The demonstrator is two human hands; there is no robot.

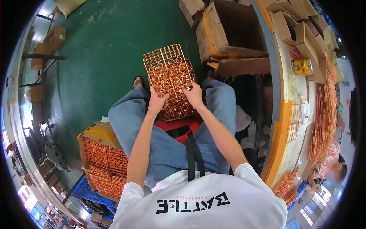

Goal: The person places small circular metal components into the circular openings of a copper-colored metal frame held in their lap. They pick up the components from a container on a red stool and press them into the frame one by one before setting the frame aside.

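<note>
Frame of copper-coloured rings (167, 72) lies over a heap of loose rings (178, 110) between the knees (127, 105), its far end reaching ahead of both hands. The left hand (158, 101) pinches its left edge, thumb on the face; the right hand (193, 94) seems to pinch the opposite edge, its fingers underneath hidden. With both holds near the close end, the far end could dip or twist; uneven pressure could crack the thin bars or flick rings onto the green floor (103, 49). Similar colours could also hide a missed ring. The knees crowd the hands on either side. Left of and behind the hands, a cardboard box (100, 133) holds more frames (106, 152), a blue crate (85, 189) near it. Rightward, a table (288, 76) bears a yellow can (302, 66); ahead and right, a large open box (207, 38) limits reach.
</note>
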